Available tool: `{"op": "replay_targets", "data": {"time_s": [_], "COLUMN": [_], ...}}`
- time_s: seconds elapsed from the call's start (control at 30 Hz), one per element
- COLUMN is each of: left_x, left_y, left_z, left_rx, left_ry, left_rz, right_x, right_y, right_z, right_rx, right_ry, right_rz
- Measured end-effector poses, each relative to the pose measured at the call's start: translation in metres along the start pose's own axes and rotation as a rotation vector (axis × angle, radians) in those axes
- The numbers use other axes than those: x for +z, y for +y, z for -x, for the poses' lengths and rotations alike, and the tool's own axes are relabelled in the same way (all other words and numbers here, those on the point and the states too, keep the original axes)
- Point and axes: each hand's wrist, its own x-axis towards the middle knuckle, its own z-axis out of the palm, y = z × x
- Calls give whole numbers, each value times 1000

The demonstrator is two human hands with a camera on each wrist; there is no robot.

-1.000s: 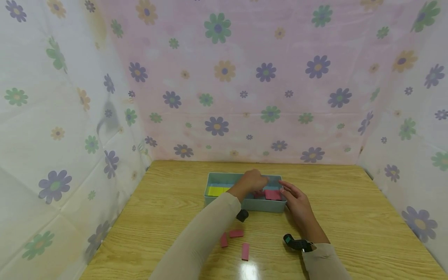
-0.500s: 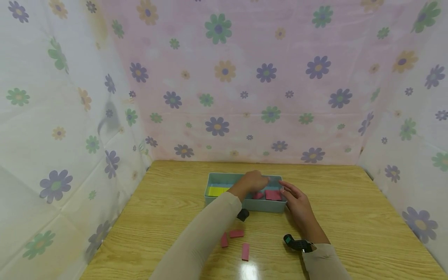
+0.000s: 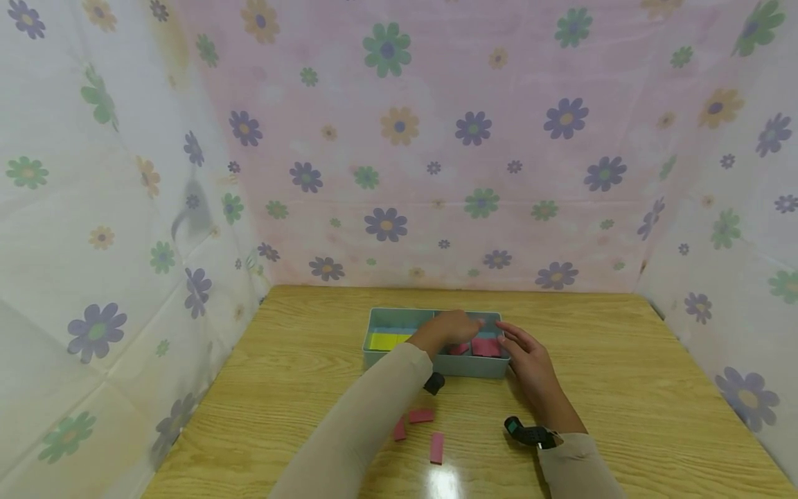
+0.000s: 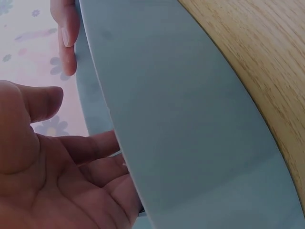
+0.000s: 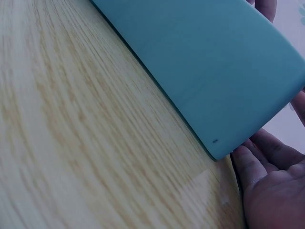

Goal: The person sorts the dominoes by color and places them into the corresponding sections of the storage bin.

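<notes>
My left hand (image 3: 447,328) reaches over the near wall of a pale blue-green divided box (image 3: 474,366). In the left wrist view its fingers go down behind the rim, with the tips hidden, and the thumb stands apart from them. Pink flat pieces (image 3: 459,348) lie beside this hand, and a wider pink patch (image 3: 486,347) fills the front of the right compartment. Yellow pieces (image 3: 384,341) lie in the left compartment. My right hand (image 3: 528,360) rests against the box's right end, its extended fingers touching the rim and wall; in the right wrist view, fingertips touch near the bottom corner.
Three pink rectangular pieces, one flat piece (image 3: 421,416), one partly behind the left sleeve (image 3: 400,430) and one nearer piece (image 3: 437,449), lie on the wooden table (image 3: 299,367). Flowered cloth (image 3: 436,173) surrounds the table at the back and sides. A black wrist device (image 3: 526,433) sits on my right wrist.
My left hand shifts slightly inside the box, and more of the pink pieces beside it shows than a second ago. The right hand, the box and the pieces on the table stay put.
</notes>
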Motion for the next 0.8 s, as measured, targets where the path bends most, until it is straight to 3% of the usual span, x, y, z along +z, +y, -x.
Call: {"op": "replay_targets", "data": {"time_s": [0.23,0.6,0.8], "left_x": [2,4,5], "left_y": [2,4,1], "left_z": [1,2,0], "left_rx": [-2,24,22], "left_ry": [2,26,49], "left_rz": [-53,-15,57], "right_x": [0,0,0], "right_y": [2,0,0], "right_z": [-1,0,0], "right_rx": [-11,-2,1], "right_ry": [2,4,3], "right_rz": [7,14,14]}}
